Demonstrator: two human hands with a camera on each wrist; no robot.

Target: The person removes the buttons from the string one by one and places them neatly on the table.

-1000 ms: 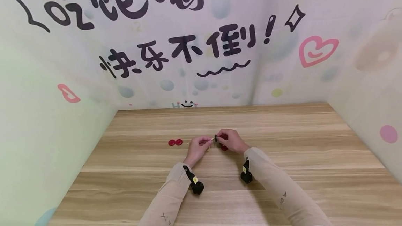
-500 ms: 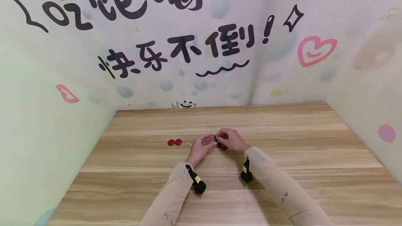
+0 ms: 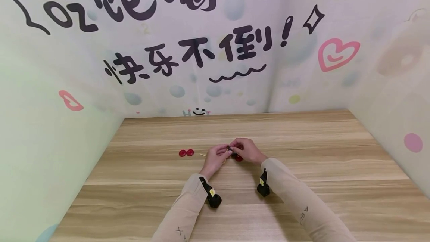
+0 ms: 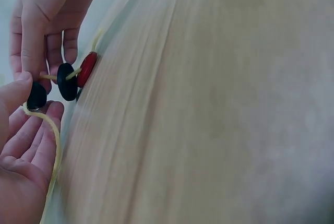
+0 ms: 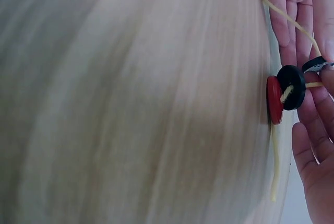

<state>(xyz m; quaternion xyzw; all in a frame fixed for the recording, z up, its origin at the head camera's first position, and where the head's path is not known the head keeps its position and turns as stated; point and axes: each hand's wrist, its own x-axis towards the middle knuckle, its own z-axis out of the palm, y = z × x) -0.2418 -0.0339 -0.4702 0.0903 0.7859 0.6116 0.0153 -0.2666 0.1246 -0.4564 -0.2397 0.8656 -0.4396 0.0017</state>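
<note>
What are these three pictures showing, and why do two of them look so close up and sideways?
They all show one moment, filmed by three cameras that a person wears. The wide picture comes from a camera on the head, looking down at a wooden table. The little black boxes on the sleeves are wrist cameras, and they took the two close pictures, so the table looks tilted there.

The left hand and right hand meet in the middle. They are working with buttons on a yellow cord. A red button and a black button sit on the cord already. The left hand pinches another black button, and the right hand's fingers hold the cord beside it.

Two more red buttons lie on the table to the left.
</note>
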